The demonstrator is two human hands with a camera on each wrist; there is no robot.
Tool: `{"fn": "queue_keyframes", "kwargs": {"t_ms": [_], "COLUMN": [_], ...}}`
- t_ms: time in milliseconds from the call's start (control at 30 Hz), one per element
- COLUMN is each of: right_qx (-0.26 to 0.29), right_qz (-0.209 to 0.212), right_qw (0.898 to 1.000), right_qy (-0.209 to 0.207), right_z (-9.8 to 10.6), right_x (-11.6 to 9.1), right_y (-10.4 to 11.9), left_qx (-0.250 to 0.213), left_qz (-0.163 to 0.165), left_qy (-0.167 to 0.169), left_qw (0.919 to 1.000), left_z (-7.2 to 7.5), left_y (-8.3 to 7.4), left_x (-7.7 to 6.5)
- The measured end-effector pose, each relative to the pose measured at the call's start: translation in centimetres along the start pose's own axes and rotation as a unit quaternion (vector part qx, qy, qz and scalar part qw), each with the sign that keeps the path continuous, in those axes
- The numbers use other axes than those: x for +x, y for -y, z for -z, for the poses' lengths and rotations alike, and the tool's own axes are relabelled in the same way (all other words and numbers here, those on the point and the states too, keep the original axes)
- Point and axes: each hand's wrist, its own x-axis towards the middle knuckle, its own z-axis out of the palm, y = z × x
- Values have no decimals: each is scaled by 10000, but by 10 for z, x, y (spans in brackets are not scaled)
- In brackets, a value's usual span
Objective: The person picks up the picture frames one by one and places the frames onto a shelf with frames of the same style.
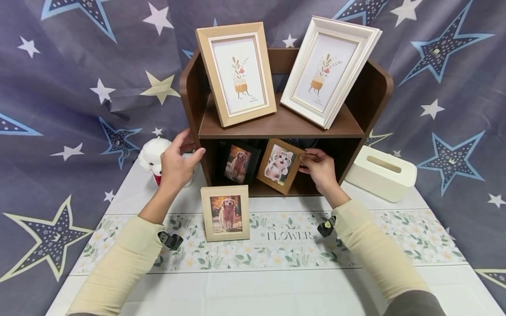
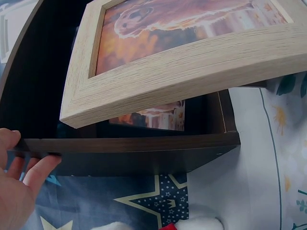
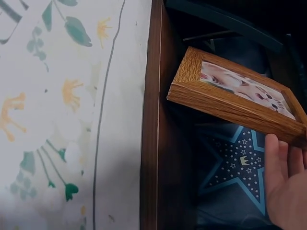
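My left hand (image 1: 178, 163) holds the left side panel of a dark brown shelf (image 1: 280, 127), thumb by its front edge, fingers along its outer face. In the left wrist view, the fingers (image 2: 41, 172) lie on the outer side of that panel. With my right hand (image 1: 321, 170) I pinch the right edge of a brown wooden photo frame (image 1: 279, 166) holding a kitten picture. This frame tilts inside the lower compartment, beside a black frame (image 1: 238, 163) with a dog picture. A light wood frame (image 1: 225, 213) showing a dog stands before the shelf.
On the upper level lean a tan frame (image 1: 237, 74) and a white frame (image 1: 331, 70). Left of the shelf sits a white plush dog (image 1: 152, 153); a cream tissue box (image 1: 379, 173) is on the right. A floral runner (image 1: 284, 252) crosses the white table.
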Motion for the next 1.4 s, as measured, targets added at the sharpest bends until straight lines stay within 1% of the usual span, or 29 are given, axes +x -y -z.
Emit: {"fn": "queue_keyframes", "kwargs": {"t_ms": [333, 600, 967, 1167, 1400], "right_qx": [43, 35, -30, 37, -15], "right_qz": [-63, -53, -167, -109, -140], "right_qw": [9997, 9997, 9990, 9988, 9987], "right_qy": [-212, -235, -405, -482, -482], "right_z": [-4, -9, -13, -17, -19], "right_x": [6, 8, 11, 11, 10], "right_y": [-5, -6, -9, -12, -9], "left_qx": [-38, -35, 24, 0, 3], "left_qz": [-63, -60, -97, -156, -142], "left_qy": [53, 48, 55, 53, 0], "left_qw": [10000, 10000, 9999, 9999, 9999], "left_z": [0, 0, 0, -1, 1], "left_y": [1, 2, 3, 4, 4], "left_x": [1, 1, -1, -1, 0]}}
